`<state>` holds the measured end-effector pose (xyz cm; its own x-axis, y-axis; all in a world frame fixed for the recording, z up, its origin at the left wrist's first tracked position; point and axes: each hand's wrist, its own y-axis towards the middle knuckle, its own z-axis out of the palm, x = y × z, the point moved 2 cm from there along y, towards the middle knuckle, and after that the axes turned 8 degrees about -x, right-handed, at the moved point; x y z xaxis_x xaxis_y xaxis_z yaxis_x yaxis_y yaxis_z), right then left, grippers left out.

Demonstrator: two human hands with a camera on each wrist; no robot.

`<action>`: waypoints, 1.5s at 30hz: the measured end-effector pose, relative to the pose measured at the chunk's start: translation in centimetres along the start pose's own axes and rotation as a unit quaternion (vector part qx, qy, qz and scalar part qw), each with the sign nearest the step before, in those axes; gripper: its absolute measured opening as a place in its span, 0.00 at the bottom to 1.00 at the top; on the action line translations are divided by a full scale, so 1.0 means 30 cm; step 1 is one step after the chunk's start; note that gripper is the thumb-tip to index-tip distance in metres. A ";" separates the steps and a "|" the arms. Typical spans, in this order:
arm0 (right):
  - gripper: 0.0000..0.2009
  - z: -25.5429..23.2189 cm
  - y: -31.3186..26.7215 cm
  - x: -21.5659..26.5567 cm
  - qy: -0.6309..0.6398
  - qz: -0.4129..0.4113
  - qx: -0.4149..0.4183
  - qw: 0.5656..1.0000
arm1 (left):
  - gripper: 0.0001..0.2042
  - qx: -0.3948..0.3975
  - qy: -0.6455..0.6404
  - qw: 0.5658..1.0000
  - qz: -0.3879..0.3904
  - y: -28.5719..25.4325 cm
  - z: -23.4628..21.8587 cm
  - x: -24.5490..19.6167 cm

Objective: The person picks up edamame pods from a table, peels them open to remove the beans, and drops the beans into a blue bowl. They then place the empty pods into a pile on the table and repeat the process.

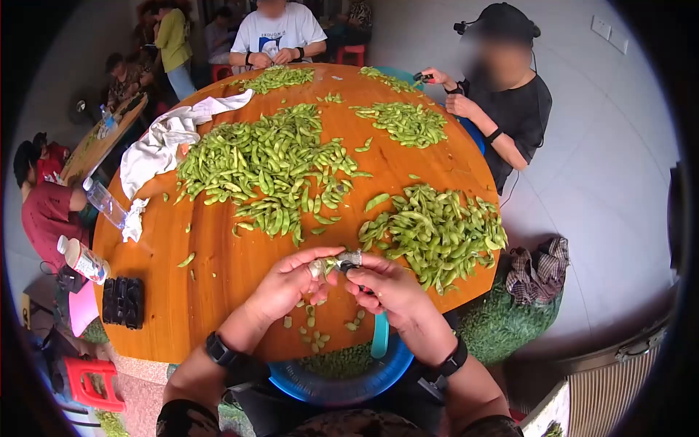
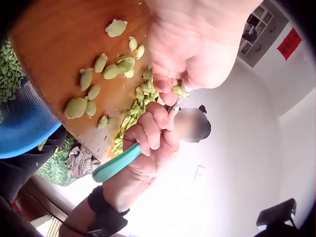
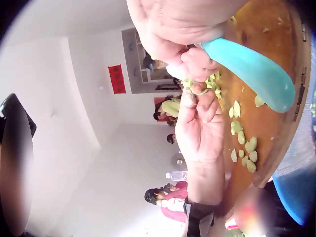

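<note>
My left hand [image 1: 287, 284] and right hand [image 1: 393, 288] meet above the table's near edge. The left thumb and fingers pinch a green bean pod [image 2: 180, 92]. In the right hand is a tool with a teal handle [image 3: 256, 76]; the fingers curl round it, and the handle sticks out below the palm. A dark part of the tool [image 1: 348, 266] shows at the fingertips beside the pod; fingers hide the rest of its working end. Several shelled beans [image 2: 111, 71] lie on the wood below the hands. A pile of pods [image 1: 437, 237] is just beyond the right hand.
A larger pod heap [image 1: 262, 164] covers the round table's [image 1: 218, 291] middle. A blue basin [image 1: 335, 397] sits below the near edge. At left are a cloth [image 1: 156, 146], a clear bottle [image 1: 105, 204], a white bottle [image 1: 84, 260] and a black case [image 1: 123, 302]. Other people sit around.
</note>
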<state>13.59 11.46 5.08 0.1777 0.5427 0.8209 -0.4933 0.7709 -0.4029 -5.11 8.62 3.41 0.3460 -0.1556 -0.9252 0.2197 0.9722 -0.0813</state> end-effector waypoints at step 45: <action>0.05 0.026 0.013 -0.053 -0.111 -0.162 -0.118 0.973 | 0.07 -0.203 0.449 0.837 0.240 0.006 -0.026 0.013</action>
<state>12.45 10.65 3.92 0.0903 0.1940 0.9768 -0.2281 0.9588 -0.1693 -5.64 8.88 2.74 -0.5582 0.2864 -0.7787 -0.1389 0.8930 0.4280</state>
